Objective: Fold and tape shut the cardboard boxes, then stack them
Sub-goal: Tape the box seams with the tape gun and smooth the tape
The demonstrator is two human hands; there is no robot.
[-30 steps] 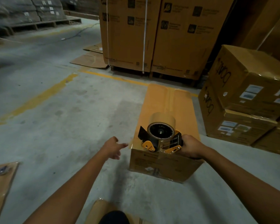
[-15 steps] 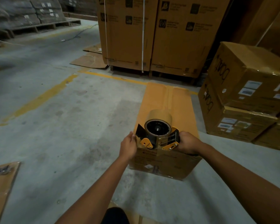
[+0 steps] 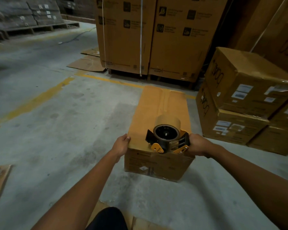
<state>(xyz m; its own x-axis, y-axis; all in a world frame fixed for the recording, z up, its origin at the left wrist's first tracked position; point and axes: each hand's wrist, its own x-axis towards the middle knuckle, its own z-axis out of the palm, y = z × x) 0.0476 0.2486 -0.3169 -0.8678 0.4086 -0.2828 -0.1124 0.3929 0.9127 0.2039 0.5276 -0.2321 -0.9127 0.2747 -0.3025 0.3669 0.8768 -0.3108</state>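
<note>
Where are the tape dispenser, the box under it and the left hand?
tape dispenser [image 3: 166, 134]: head view, roll's hub.
cardboard box [image 3: 156, 164]: head view, near side wall.
left hand [image 3: 121, 145]: head view, back of hand.

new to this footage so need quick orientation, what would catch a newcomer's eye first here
The eye lands on the orange-and-black tape dispenser with its brown roll, at the near end of the long cardboard box on the concrete floor. The right hand grips the dispenser while the left hand holds the box's near left edge. To the right stand stacked labelled boxes.
</note>
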